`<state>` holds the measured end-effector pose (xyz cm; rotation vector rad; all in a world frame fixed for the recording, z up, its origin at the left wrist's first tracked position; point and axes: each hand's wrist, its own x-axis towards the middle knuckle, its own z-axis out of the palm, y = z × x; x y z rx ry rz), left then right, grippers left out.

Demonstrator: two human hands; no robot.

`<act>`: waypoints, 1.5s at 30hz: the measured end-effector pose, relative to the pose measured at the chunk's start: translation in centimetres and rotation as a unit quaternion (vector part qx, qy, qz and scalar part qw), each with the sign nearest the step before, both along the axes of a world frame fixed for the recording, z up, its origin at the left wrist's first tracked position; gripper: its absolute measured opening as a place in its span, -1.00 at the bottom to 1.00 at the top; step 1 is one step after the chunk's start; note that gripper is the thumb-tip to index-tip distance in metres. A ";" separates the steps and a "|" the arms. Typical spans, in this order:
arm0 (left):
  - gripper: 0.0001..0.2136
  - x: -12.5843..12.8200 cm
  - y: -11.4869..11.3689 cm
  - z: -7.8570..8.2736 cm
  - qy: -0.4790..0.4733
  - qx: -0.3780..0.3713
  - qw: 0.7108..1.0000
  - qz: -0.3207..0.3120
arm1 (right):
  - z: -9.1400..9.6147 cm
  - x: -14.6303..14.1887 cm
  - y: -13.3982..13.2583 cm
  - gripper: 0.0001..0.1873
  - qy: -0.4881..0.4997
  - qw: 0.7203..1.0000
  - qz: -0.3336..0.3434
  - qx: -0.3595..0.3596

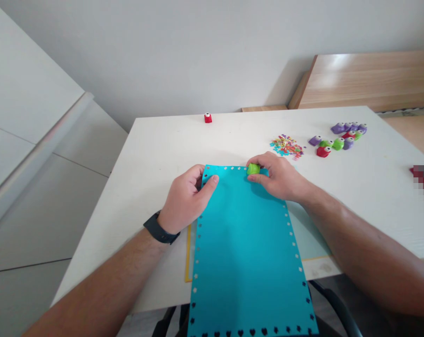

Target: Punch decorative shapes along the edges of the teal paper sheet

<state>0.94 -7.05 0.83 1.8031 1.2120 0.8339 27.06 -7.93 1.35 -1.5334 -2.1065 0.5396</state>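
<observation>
A long turquoise sheet (247, 243) lies in front of me, with small flower-, star- and heart-shaped holes along its edges. My left hand (191, 194) pinches its far left corner, thumb on top and fingers underneath. At the far edge, right of the middle, my right hand (273, 175) grips a green craft punch (253, 169) between thumb and fingers. The punch sits on the sheet's edge beside a row of cut holes. How deep the paper goes into it is hidden. The near end of the sheet hangs past the table's front edge.
A pile of colourful paper cut-outs (287, 146) lies beyond my right hand. Several purple, green and red punches (338, 142) are grouped at the back right. One red punch (208, 118) stands at the table's (156, 154) back edge. A yellow-edged mat (188, 257) lies under the sheet.
</observation>
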 end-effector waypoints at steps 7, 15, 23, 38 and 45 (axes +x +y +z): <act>-0.75 -0.1 0.1 -0.2 0.005 -0.002 1.000 -0.002 | -0.2 -0.1 0.2 -0.76 0.005 1.000 -0.001 0.005; -0.74 -0.1 0.1 0.0 -0.008 -0.010 1.000 -0.003 | -0.2 0.0 0.1 -0.74 0.020 0.999 0.011 0.027; -0.74 0.0 0.1 0.3 0.004 0.010 1.000 0.008 | 0.0 0.6 0.1 -0.72 0.010 1.000 0.009 0.027; -0.76 -0.3 0.3 -0.1 0.005 0.005 1.000 0.012 | 0.3 1.1 0.1 -0.72 0.008 1.000 -0.004 0.002; -0.77 -0.3 0.2 0.0 0.005 0.010 1.000 0.016 | 0.3 1.1 0.1 -0.73 0.003 1.000 -0.007 -0.011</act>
